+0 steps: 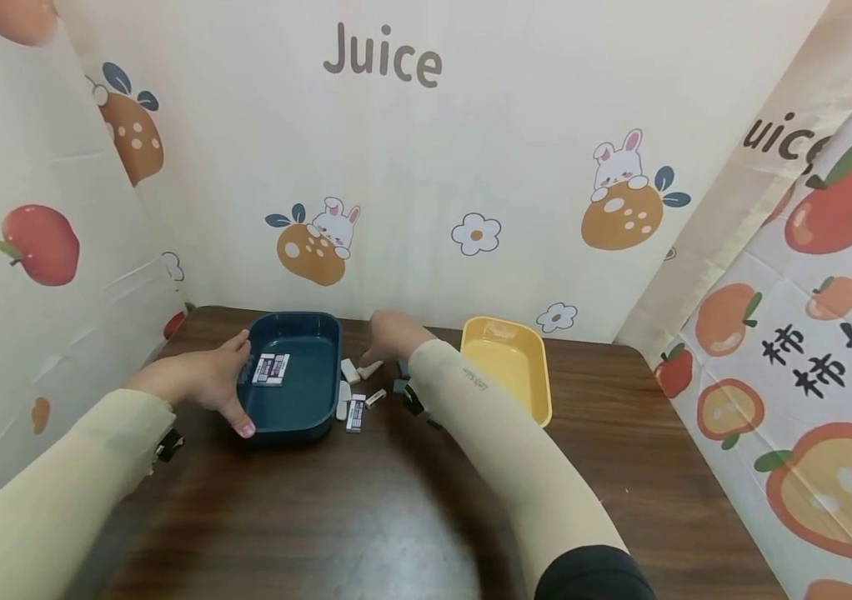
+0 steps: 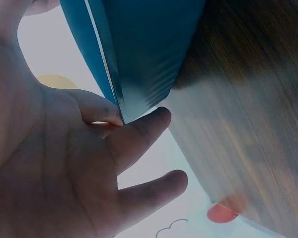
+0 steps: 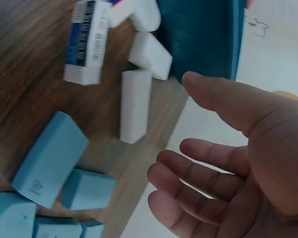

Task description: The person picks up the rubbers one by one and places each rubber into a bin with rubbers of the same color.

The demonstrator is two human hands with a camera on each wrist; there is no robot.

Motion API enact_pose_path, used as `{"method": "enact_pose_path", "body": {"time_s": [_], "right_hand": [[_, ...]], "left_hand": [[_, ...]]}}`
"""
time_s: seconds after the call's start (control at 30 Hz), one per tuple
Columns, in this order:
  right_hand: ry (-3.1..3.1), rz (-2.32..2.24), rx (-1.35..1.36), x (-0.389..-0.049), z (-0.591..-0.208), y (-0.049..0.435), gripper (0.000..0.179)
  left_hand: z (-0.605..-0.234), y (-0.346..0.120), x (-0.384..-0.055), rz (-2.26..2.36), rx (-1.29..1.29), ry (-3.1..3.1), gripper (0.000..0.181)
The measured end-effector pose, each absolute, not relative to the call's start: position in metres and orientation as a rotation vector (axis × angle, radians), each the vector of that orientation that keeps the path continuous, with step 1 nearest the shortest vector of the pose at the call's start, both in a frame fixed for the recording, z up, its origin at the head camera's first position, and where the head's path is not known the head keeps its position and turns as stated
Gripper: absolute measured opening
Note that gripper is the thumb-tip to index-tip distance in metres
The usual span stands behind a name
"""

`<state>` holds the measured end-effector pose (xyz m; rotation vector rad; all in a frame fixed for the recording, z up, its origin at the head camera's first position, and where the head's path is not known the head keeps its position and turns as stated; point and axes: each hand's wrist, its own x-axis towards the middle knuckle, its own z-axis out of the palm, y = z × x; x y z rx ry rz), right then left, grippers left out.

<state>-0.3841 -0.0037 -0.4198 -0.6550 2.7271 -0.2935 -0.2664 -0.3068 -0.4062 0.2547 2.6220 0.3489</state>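
My left hand (image 1: pixel 208 375) is at the left side of a dark blue tray (image 1: pixel 294 425), thumb and fingers spread along its rim. In the left wrist view, the fingers (image 2: pixel 139 139) stretch out by the tray's corner. Printed-sleeve erasers (image 1: pixel 271 369) lie inside the tray. My right hand (image 1: pixel 392 333) hovers at the back of loose erasers between two trays. The right wrist view shows its thumb and fingers apart, holding nothing, near a plain white eraser (image 3: pixel 135 106). Around it lie another white eraser (image 3: pixel 151 55), a sleeved eraser (image 3: pixel 87 39) and several light-blue blocks (image 3: pixel 49 158).
A yellow tray (image 1: pixel 548 400) stands to the right, partly hidden by my right forearm. The brown wooden table (image 1: pixel 283 517) ends at the back against a printed curtain (image 1: pixel 426 167), with more curtain on both sides.
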Motion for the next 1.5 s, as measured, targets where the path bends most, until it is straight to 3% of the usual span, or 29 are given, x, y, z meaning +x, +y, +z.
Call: {"method": "enact_pose_path", "body": {"time_s": [0.53,1.5], "right_hand": [[2.688,-0.268,-0.619,-0.386,-0.450,-0.004,0.029],[2.737,-0.253,-0.659,-0.370,-0.442,-0.005,0.024]], "left_hand": [[-0.411,-0.303,-0.271,0.332,0.235,2.612,0.175],[-0.409,-0.309,-0.266,0.402,0.247,2.610,0.172]]}}
